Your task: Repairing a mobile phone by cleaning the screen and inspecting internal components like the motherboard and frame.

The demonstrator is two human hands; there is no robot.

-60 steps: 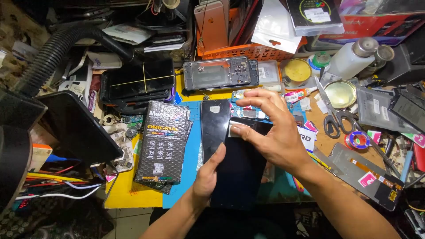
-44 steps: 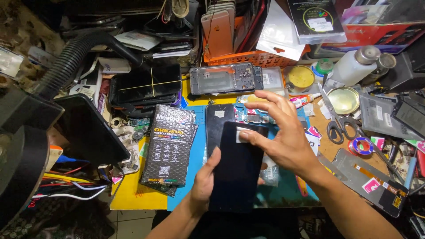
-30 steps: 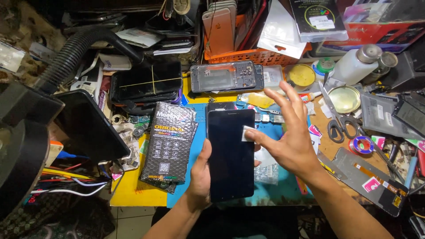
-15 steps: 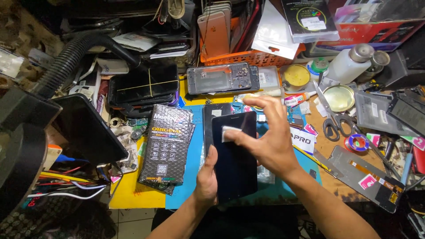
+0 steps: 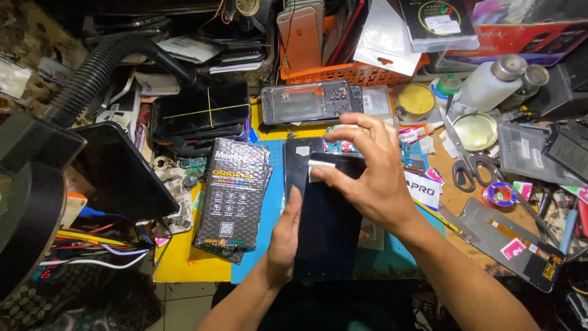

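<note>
— Two hands are working here: our right hand point(image 5: 375, 178) is pinching a small white wipe point(image 5: 321, 170) against the top of the dark phone screen point(image 5: 327, 220), while our left hand point(image 5: 284, 240) is gripping the screen's left edge.

— So we're judging the wiping as only partly done, the lower glass untouched?

— Yes. A black packet point(image 5: 234, 197) is lying at nine o'clock, a bare phone frame point(image 5: 311, 102) at twelve, scissors point(image 5: 467, 164) at two.
</note>
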